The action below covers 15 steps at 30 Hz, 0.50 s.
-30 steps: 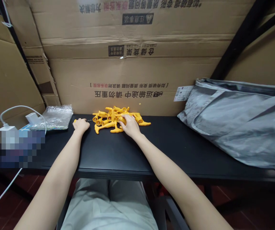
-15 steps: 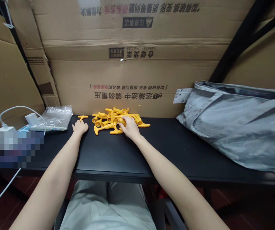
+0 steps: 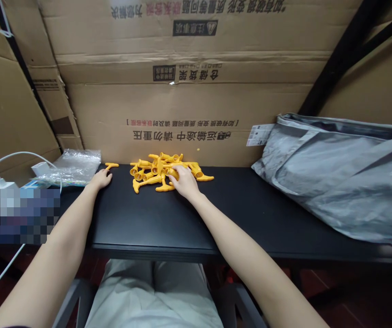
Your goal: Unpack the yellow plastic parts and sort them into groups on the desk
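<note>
two hands: left (image 3: 100,178) flat by stray yellow piece (image 3: 112,165); right (image 3: 184,181) curled on glossy plastic pile (image 3: 150,171), grip unclear

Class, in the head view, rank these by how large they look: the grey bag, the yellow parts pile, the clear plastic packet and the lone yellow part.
1. grey bag
2. yellow parts pile and clear plastic packet: too alike to rank
3. lone yellow part, beside the left hand

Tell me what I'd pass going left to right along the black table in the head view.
White charger → clear plastic bag → left hand → single yellow piece at its fingertips → pile of yellow pieces, with the right hand resting on it → grey bag.
</note>
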Available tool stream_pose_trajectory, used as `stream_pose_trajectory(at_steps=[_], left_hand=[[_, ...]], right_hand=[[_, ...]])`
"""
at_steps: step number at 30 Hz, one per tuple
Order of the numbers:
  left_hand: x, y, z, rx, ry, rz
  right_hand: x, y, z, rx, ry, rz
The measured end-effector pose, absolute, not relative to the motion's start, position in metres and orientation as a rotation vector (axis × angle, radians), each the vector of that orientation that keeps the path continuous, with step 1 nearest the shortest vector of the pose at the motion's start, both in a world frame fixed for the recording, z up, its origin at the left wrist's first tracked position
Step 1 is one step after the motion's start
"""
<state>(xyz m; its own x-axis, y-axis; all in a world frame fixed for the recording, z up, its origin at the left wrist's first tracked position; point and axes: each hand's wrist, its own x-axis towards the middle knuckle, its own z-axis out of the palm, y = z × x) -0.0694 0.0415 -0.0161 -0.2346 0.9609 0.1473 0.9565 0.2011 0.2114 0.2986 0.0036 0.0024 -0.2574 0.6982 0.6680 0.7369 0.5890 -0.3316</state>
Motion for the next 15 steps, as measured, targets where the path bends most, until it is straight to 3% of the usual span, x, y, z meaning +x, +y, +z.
stream_pose_trajectory(at_steps=[15], left_hand=[[-0.063, 0.052, -0.012, 1.838, 2.573, 0.252]], right_hand=[[0.299, 0.002, 0.005, -1.123, -1.999, -0.077]])
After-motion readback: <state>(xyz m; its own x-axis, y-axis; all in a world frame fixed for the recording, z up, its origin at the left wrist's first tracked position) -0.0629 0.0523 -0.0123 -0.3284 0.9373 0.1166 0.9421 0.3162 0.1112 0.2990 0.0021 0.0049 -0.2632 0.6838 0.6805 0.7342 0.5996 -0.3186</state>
